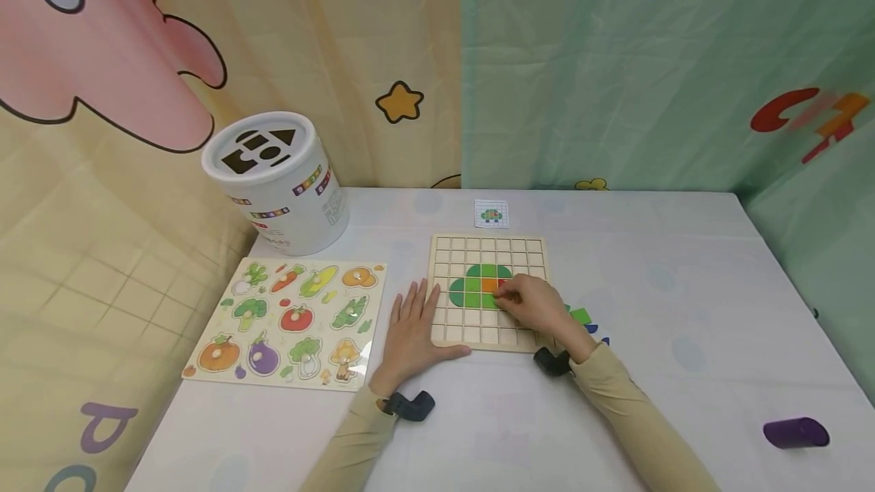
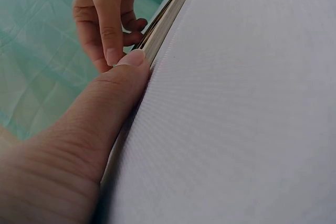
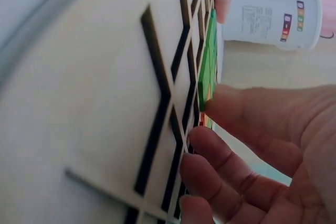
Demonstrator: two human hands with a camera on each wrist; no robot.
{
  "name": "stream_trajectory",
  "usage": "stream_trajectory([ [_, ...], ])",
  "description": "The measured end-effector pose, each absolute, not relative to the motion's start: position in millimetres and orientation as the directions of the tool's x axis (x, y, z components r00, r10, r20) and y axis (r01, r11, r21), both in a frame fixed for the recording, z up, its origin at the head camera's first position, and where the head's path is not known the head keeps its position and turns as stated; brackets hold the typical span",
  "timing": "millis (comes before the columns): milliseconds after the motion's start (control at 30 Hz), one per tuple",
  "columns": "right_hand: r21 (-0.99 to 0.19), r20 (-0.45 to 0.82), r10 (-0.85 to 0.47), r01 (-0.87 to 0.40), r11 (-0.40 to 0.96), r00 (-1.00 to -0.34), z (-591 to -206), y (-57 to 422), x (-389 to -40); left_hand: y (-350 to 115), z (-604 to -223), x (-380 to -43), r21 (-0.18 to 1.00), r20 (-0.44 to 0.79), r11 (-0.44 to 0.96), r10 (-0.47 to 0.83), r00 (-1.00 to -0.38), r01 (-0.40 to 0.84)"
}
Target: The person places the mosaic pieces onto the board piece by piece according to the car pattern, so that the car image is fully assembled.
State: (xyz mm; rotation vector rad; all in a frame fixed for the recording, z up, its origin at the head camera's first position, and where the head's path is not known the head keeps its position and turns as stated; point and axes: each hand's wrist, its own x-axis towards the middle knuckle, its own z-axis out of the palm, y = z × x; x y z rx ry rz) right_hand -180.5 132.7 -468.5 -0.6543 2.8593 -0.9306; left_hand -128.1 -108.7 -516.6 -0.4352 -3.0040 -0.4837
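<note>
A wooden grid board (image 1: pixel 454 335) lies on the table, with green, orange and red tiles (image 1: pixel 472 285) set in its middle cells. My left hand (image 1: pixel 413 336) is spread flat at the board's lower left corner, its thumb along the near edge; the left wrist view shows this thumb (image 2: pixel 118 85) against the edge. Over the right side of the tiles, my right hand (image 1: pixel 536 306) is bent down with its fingertips at the pattern. In the right wrist view its thumb (image 3: pixel 236 103) touches the tiles beside a green tile (image 3: pixel 206 69); whether a tile is pinched cannot be seen.
A small pattern card (image 1: pixel 491 214) lies behind the board. Loose green (image 1: pixel 581 316) and blue pieces (image 1: pixel 592 329) lie by my right wrist. A vegetable puzzle board (image 1: pixel 287 378) and a white tub (image 1: pixel 294 211) stand left; a purple object (image 1: pixel 796 433) lies far right.
</note>
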Motion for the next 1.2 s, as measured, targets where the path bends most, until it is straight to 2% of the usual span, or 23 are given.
stream_trajectory([
  [200,-0.627,0.105,-0.436,-0.400,0.669,-0.894,-463.9,151.8,-177.0,-108.9,-517.9,-128.7,0.296,0.106,0.913,0.260,-0.960,0.280],
  [533,-0.658,0.147,-0.290,-0.312,0.685,-0.946,-454.3,206.9,-176.4,-108.6,-515.6,-127.3,0.314,0.126,0.903,0.265,-0.956,0.292],
  [667,-0.643,0.102,-0.248,-0.254,0.722,-0.963,-452.7,225.3,-172.9,-108.5,-516.2,-127.5,0.308,0.118,0.907,0.263,-0.957,0.288],
  [867,-0.599,-0.042,-0.227,-0.157,0.785,-0.973,-456.2,243.8,-168.1,-108.4,-517.3,-127.7,0.310,0.111,0.907,0.265,-0.958,0.287],
  [1000,-0.590,-0.101,-0.276,-0.165,0.790,-0.956,-459.9,251.0,-165.6,-108.8,-516.3,-127.5,0.313,0.117,0.905,0.264,-0.957,0.288],
  [1200,-0.593,-0.106,-0.295,-0.178,0.785,-0.950,-462.7,252.5,-166.8,-108.5,-516.3,-127.9,0.311,0.120,0.905,0.265,-0.957,0.290],
])
